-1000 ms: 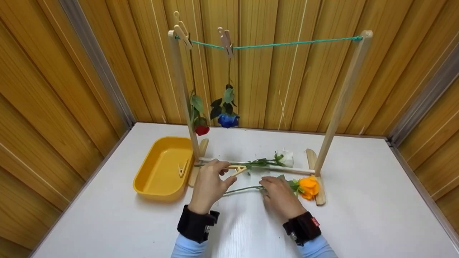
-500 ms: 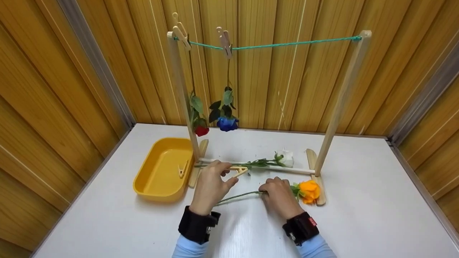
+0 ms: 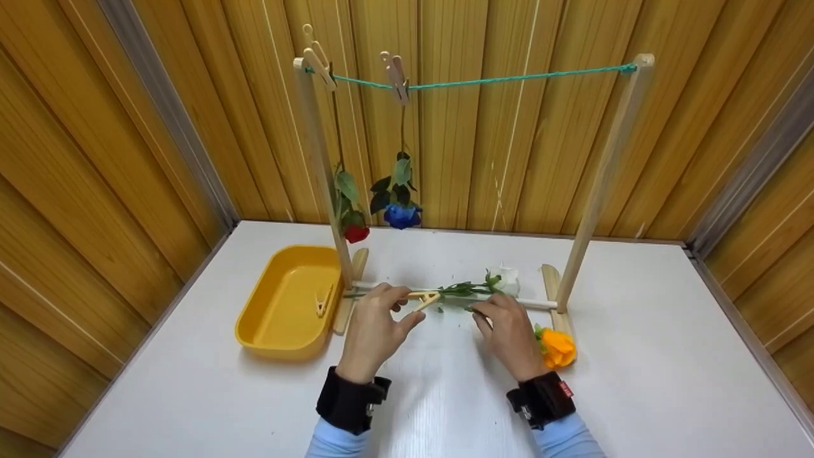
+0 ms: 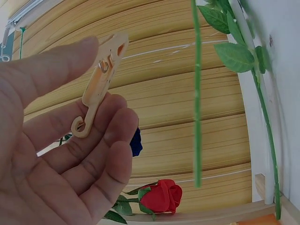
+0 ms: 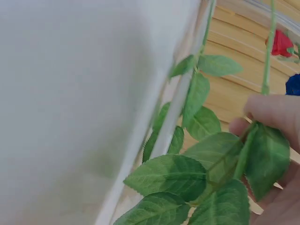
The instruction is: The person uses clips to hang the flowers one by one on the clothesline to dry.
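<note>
My left hand (image 3: 375,331) pinches a light wooden clothespin (image 3: 430,297) between thumb and fingers; in the left wrist view the clothespin (image 4: 101,75) points away from the palm. My right hand (image 3: 507,334) pinches the leafy stem of an orange rose (image 3: 558,348), whose bloom is below the hand near the stand's right foot. The right wrist view shows the stem (image 5: 268,61) between thumb and fingers, with large leaves (image 5: 168,173) beside them. A bare green stem end (image 4: 197,117) crosses the left wrist view. Behind both hands, a white rose (image 3: 505,280) lies along the stand's bottom rod.
A wooden stand carries a green cord (image 3: 509,78). From it a red rose (image 3: 356,233) and a blue rose (image 3: 402,216) hang upside down by clothespins (image 3: 396,79). At left, a yellow tray (image 3: 254,331) contains a clothespin (image 3: 323,302). Wood-patterned walls (image 3: 458,159) enclose the table.
My right hand has shifted its hold on the orange rose and swung its stem off the table. The bloom has moved right and nearer me. My left hand stays nearly still with the clothespin.
</note>
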A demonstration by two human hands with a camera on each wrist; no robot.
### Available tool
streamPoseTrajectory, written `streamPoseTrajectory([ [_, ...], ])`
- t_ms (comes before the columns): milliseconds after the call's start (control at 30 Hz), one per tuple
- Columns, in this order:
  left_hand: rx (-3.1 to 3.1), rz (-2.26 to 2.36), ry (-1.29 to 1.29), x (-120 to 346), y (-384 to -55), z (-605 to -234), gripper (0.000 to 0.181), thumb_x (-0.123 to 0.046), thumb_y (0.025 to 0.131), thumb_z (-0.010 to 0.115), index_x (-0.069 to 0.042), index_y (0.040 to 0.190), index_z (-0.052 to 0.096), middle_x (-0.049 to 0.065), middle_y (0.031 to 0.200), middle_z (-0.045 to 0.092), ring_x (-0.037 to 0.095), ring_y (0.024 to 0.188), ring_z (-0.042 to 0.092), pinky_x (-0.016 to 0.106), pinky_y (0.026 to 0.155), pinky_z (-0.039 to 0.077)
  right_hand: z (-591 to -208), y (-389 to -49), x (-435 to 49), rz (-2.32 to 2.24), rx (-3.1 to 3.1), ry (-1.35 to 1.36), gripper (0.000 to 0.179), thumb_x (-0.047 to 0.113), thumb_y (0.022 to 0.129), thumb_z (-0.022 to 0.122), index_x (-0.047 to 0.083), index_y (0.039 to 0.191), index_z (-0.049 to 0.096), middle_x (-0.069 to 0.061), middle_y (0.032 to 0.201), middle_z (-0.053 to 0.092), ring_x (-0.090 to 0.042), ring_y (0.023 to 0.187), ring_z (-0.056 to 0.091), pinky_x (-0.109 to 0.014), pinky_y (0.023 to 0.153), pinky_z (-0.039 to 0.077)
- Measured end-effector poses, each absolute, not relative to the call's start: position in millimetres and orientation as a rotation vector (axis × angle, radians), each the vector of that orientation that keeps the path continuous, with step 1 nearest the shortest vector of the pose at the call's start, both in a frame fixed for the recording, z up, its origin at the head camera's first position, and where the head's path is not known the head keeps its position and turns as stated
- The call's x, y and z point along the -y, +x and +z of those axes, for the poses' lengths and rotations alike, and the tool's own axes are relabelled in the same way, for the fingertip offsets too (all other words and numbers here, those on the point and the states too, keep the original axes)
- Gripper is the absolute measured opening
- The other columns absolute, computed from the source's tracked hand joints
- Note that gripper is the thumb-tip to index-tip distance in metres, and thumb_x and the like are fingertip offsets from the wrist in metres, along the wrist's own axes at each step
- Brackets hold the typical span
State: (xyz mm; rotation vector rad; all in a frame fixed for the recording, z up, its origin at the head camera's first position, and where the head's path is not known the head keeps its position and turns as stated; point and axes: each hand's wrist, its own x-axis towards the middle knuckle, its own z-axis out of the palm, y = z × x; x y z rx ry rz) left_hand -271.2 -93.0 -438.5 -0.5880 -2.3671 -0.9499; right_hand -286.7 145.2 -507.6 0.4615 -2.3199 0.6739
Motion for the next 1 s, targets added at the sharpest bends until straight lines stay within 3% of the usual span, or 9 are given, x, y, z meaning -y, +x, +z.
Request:
streamPoseTrajectory([
  [533,2.289,-1.009,-0.517,94,-273,-438,0.032,-0.014,0.082,0.088,-0.004,0.109,0.074,0.007,0.092,0.066,0.021,0.08,0.063,0.027,0.066,0.05,-481,-301,-153,0.921,2.146,0.342,0.015,-0.003,0.088,0.077,-0.001,0.103,0.077,-0.011,0.094,0.07,-0.028,0.09,0.066,-0.046,0.078,0.057],
  [767,2.276,-1.028,-0.558,93,-278,-427,0.03,-0.01,0.084,0.085,-0.004,0.111,0.073,0.008,0.096,0.066,0.022,0.081,0.065,0.029,0.069,0.054,-469,-302,-166,1.032,2.177,0.306,0.01,-0.002,0.091,0.074,0.0,0.1,0.076,-0.009,0.092,0.072,-0.023,0.083,0.068,-0.036,0.072,0.057],
  [1000,2.305,-0.976,-0.662,89,-288,-383,0.029,-0.009,0.085,0.083,-0.002,0.111,0.073,0.009,0.097,0.068,0.025,0.085,0.064,0.033,0.075,0.055,-449,-307,-173,1.188,2.197,0.267,0.015,-0.003,0.092,0.072,-0.003,0.106,0.074,-0.014,0.098,0.076,-0.025,0.083,0.069,-0.027,0.076,0.055],
])
